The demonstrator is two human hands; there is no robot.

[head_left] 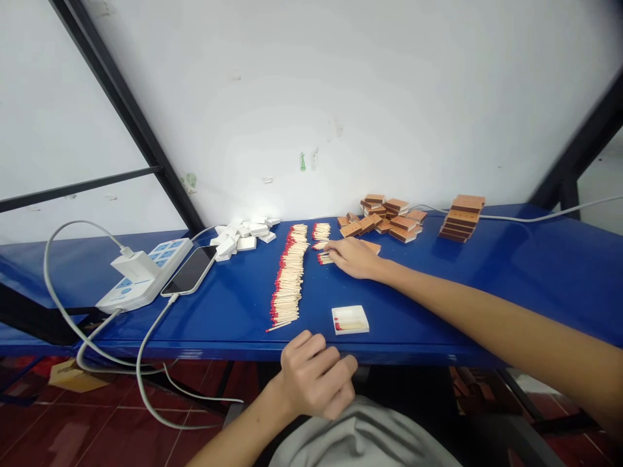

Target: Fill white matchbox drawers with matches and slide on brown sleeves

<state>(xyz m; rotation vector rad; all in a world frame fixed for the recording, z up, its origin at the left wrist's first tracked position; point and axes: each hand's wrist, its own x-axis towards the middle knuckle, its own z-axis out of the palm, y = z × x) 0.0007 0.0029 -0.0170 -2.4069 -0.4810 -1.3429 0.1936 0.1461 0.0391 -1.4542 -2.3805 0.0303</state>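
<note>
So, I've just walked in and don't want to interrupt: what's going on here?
Someone is handling matches at a blue table. Their right hand is at the short row of matches; whether it grips any is hidden. The left hand is curled near the table's front edge, nothing visible in it. Between them sits a white tray with a few matches inside. A longer row of matches, white trays and brown boxes lie farther back.
</note>
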